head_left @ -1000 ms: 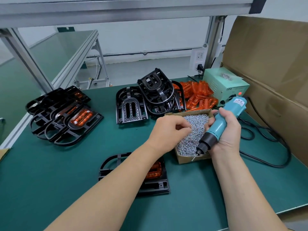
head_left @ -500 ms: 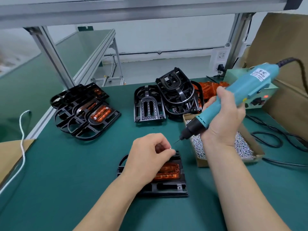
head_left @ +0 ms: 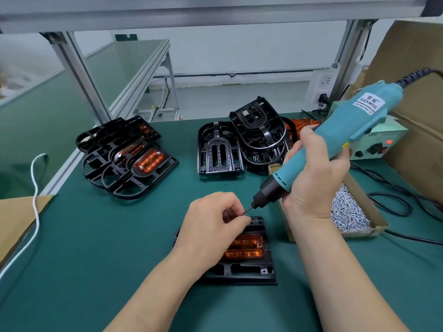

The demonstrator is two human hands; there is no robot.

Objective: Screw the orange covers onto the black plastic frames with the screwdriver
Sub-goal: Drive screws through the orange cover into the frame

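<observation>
In the head view, a black plastic frame (head_left: 242, 271) lies flat on the green worktop (head_left: 96, 259) in the lower centre of the frame, with a ribbed, translucent orange cover (head_left: 247, 248) seated in it. The left hand (head_left: 213, 226) is held above the frame's far edge, its thumb and forefinger pinched on what appears to be a small silver screw (head_left: 244, 213), though it is too small to be made out with certainty. The teal electric screwdriver (head_left: 335, 137) is gripped in the closed right hand (head_left: 314, 178) and tilted down to the left, its bit tip brought to the pinched fingers. Just right of the frame stands an open cardboard box of screws (head_left: 285, 226). A stack of black frames with orange covers fitted (head_left: 124, 159) is seen at centre left, and bare black frames (head_left: 239, 144) at upper centre.

The step in hand is judged to be loading a screw onto the bit. The screw should be seated squarely on the tip before it is released. The driver should then be brought upright over a cover hole, and the frame steadied with the left hand, so that the thread is not crossed.
</observation>
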